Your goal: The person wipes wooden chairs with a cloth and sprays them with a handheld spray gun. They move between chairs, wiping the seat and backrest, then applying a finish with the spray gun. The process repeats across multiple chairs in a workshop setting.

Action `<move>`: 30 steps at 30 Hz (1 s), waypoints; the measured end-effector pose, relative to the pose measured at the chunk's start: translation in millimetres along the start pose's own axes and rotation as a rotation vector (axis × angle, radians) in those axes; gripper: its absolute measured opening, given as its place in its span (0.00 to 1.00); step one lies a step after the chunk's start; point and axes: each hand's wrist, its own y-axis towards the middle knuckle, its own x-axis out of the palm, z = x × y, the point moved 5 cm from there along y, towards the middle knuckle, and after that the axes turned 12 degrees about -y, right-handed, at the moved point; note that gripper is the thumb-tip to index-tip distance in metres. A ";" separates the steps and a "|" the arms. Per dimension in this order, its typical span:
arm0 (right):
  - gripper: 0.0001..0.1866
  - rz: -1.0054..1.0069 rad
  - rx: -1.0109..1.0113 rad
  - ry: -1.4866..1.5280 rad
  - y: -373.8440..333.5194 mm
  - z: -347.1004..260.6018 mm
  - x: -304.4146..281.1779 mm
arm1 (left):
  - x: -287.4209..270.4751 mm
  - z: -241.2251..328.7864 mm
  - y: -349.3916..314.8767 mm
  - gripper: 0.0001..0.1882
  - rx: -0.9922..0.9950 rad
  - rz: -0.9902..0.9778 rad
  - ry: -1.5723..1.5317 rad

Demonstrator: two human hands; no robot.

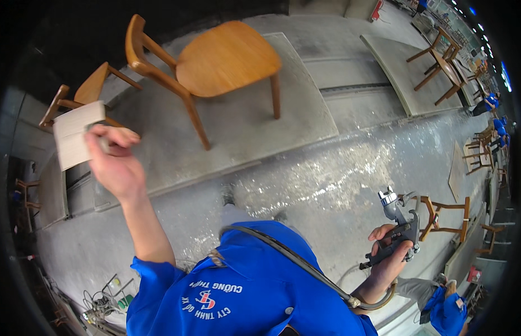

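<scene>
My left hand (pixel 119 165) is raised at the left, its fingers closed on a pale piece of cardboard (pixel 70 140). Behind the cardboard is a wooden chair (pixel 92 85), partly covered by it. A larger orange-brown wooden chair (pixel 229 59) stands on a grey platform (pixel 294 120) ahead of me. On the right, my right hand (pixel 390 262) grips a metal spray gun (pixel 407 235) by its handle, with the nozzle end pointing away from me. A dark hose (pixel 294 259) runs across my blue shirt toward that arm.
Another platform (pixel 384 70) carries a wooden chair (pixel 444 68) at the far right. A wooden frame (pixel 442 218) stands beyond the spray gun. People in blue, one a co-worker (pixel 446 311) at lower right, are nearby. Equipment with tubes (pixel 106 302) sits at lower left.
</scene>
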 end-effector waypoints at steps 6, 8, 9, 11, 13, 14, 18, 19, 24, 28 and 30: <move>0.46 -0.192 -0.090 0.292 12.0 -47.2 117.9 | -20.2 43.0 137.5 0.19 0.108 -0.267 -0.108; 0.46 -0.205 -0.154 0.355 21.3 -64.7 155.4 | -29.1 33.4 185.1 0.20 0.124 -0.183 0.048; 0.45 -0.202 -0.185 0.322 26.0 -73.5 169.7 | -31.2 23.2 208.0 0.21 0.138 -0.153 0.116; 0.44 -0.162 -0.215 0.235 32.0 -88.4 194.1 | -30.4 -7.0 247.6 0.24 0.135 -0.194 0.207; 0.42 -0.077 -0.209 0.129 31.1 -97.9 212.4 | -20.5 -49.9 270.1 0.26 0.253 -0.383 0.376; 0.36 -0.056 -0.161 0.000 27.3 -101.3 219.1 | -16.8 -74.0 281.0 0.27 0.283 -0.451 0.512; 0.35 0.048 0.029 0.029 21.5 -96.1 237.2 | -30.1 -161.7 293.4 0.26 -0.108 -0.647 0.599; 0.35 0.022 0.006 0.067 22.1 -95.9 240.4 | -35.9 -162.1 288.8 0.25 -0.012 -0.639 0.505; 0.33 0.043 0.035 0.049 29.7 -82.8 225.4 | -51.7 -138.5 253.3 0.24 0.101 -0.595 0.506; 0.34 0.119 0.106 0.008 32.4 -63.5 182.7 | -40.2 -100.2 180.4 0.23 0.202 -0.489 0.505; 0.34 0.205 0.180 0.007 25.1 -51.6 158.5 | -18.9 -96.1 144.5 0.24 0.257 -0.442 0.576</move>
